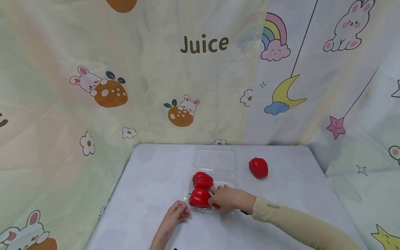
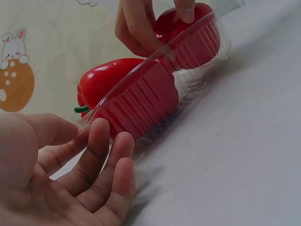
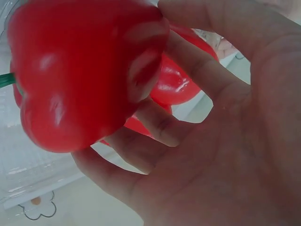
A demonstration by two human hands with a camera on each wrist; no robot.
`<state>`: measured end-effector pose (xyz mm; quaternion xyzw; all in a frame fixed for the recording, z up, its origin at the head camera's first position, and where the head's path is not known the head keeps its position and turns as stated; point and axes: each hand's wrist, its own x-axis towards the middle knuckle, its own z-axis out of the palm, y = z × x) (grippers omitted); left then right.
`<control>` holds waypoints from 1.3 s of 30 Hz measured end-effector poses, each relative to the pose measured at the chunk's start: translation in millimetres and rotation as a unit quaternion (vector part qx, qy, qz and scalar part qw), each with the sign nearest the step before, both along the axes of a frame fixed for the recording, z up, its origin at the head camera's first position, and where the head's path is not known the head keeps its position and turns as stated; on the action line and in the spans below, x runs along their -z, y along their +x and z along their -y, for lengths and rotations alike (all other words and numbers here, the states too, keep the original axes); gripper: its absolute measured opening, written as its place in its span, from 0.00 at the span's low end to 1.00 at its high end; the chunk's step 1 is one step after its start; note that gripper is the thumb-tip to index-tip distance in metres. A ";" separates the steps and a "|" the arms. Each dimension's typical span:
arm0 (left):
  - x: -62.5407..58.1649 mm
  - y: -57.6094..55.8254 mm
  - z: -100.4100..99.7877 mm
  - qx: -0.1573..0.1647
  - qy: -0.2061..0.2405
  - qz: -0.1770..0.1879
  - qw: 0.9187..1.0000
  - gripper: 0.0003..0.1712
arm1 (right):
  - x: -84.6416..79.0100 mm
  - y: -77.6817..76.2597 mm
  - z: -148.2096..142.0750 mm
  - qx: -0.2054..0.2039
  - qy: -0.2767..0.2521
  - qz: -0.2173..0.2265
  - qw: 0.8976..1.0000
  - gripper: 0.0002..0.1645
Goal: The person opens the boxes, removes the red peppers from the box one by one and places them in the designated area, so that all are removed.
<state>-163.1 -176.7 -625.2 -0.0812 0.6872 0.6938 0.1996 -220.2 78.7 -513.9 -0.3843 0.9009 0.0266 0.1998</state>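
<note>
A clear plastic clamshell container (image 1: 229, 177) lies open on the table, its lid folded back on the far side. Two red bell peppers, a far one (image 1: 203, 180) and a near one (image 1: 200, 198), occupy its left half, green stems facing left. My right hand (image 1: 231, 198) grips another red bell pepper (image 3: 84, 75) at the container's near right part; in the head view the hand hides most of it. At the near left corner, my left hand (image 1: 175, 217) pinches the container's rim between thumb and index finger, the other fingers loosely bent beside the wall.
One more red bell pepper (image 1: 258, 168) lies on the white-covered table (image 1: 150, 180), to the right of the lid (image 1: 215, 159). Printed cloth curtains (image 1: 212, 76) hang behind the table and along both sides.
</note>
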 end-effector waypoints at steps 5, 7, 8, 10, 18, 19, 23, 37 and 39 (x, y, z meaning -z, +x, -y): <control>-0.3 -0.1 -0.3 0.001 0.003 0.000 1.000 0.14 | 1.1 2.0 2.4 -0.009 0.001 -0.009 1.000 0.26; -0.4 0.0 -0.3 0.001 0.004 0.000 1.000 0.13 | 0.3 2.7 3.0 -0.008 0.004 -0.010 1.000 0.27; -0.6 0.0 -0.3 0.001 0.003 0.000 1.000 0.13 | 0.0 2.8 3.2 -0.007 0.005 -0.012 1.000 0.27; -0.9 0.0 -0.4 0.001 0.003 0.000 1.000 0.13 | -0.5 2.9 3.1 -0.010 0.010 -0.018 1.000 0.28; -1.6 -0.2 -0.6 0.003 0.005 0.000 1.000 0.13 | -1.2 2.0 1.1 -0.024 0.018 -0.041 0.999 0.30; -1.6 -0.3 -0.6 0.002 0.004 0.000 1.000 0.13 | -1.9 2.1 1.1 -0.024 0.019 -0.041 0.999 0.30; -1.2 -0.8 -0.4 0.002 0.000 0.001 1.000 0.13 | -5.7 3.9 1.5 -0.020 0.025 -0.041 0.999 0.32; -4.0 -0.8 0.2 0.006 -0.004 -0.001 1.000 0.13 | -18.8 11.5 2.8 -0.060 0.068 -0.108 0.990 0.34; -3.1 -1.4 -0.1 0.005 -0.005 0.002 1.000 0.13 | -18.7 9.8 2.8 -0.071 0.077 -0.126 0.987 0.34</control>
